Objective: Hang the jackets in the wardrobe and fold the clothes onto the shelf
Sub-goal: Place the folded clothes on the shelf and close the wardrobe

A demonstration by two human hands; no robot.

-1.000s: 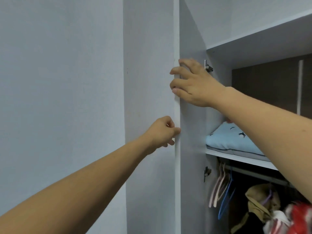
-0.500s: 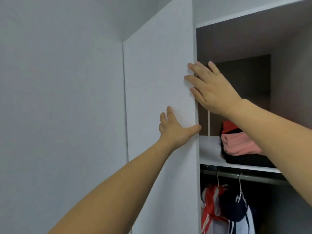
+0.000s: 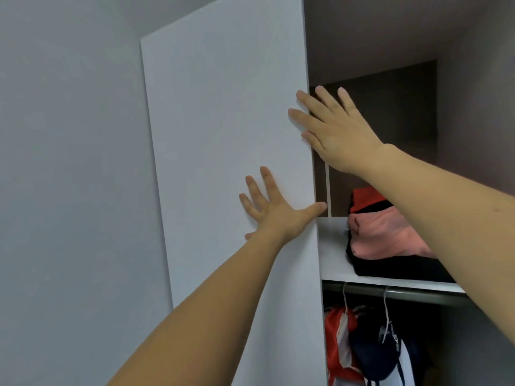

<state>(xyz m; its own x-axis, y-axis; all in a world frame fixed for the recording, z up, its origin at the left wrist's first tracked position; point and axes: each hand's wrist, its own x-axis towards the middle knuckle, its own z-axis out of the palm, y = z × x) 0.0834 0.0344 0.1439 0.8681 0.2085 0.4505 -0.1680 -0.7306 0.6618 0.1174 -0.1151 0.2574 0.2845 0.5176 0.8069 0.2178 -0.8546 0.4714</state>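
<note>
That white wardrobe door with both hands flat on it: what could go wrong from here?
1. The right hand lies across the wardrobe door at its edge, fingers spread over it; if the door swings shut, they might get pinched.
2. The left hand has its thumb at that same edge, with a similar risk.
3. The folded clothes sit near the front of the shelf and might catch the door.

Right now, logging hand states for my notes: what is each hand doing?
Left hand: open, flat on the wardrobe door.
Right hand: open, fingers straight at the door's edge, holding nothing.
</note>
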